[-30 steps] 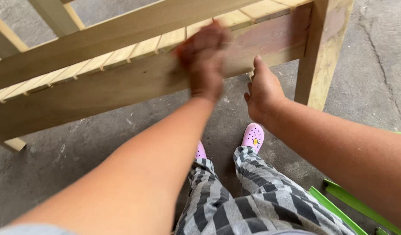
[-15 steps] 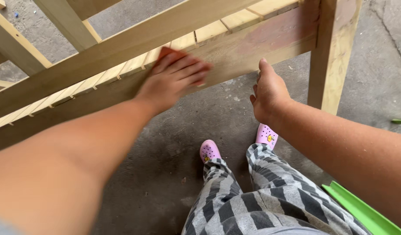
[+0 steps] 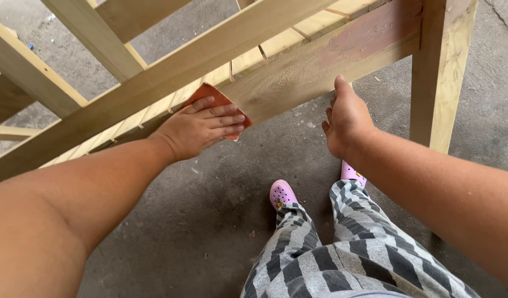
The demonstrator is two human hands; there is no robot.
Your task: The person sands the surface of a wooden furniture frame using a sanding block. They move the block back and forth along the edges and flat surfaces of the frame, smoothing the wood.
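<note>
My left hand lies flat on a reddish-brown sheet of sandpaper, pressing it against the side rail of a pale wooden frame. Part of the sheet is hidden under my fingers. My right hand grips the lower edge of the same rail a little to the right, thumb up against its face. The rail's right part shows a reddish stain and meets an upright leg.
Wooden slats and crossing beams fill the upper left. Below is rough concrete floor. My legs in grey striped trousers and pink clogs stand at bottom centre.
My left hand has slid leftward and down along the rail with the sandpaper. The right hand has kept its hold on the rail's edge. The view has shifted slightly left.
</note>
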